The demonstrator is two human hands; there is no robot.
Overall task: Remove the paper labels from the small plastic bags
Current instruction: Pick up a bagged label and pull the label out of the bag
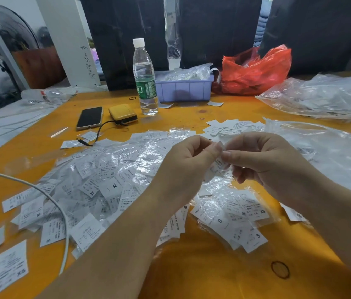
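Centrally, left hand (188, 160) and right hand (263, 158) fingers both pinch one small bag (218, 166); label pile (97, 180) at 9 o'clock.

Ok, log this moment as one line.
step: removing label | left hand: pinching small bag | right hand: pinching small bag | pile: beneath

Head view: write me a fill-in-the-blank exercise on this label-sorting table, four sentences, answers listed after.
1. Both hands, the left hand and the right hand, pinch one small ____ with a label inside.
2. The water bottle has a ____ cap.
3. The phone lies screen-up beside a ____ power bank.
4. Behind the bottle stands a purple bin, and right of it a ____ plastic bag.

Answers: plastic bag; white; yellow; red
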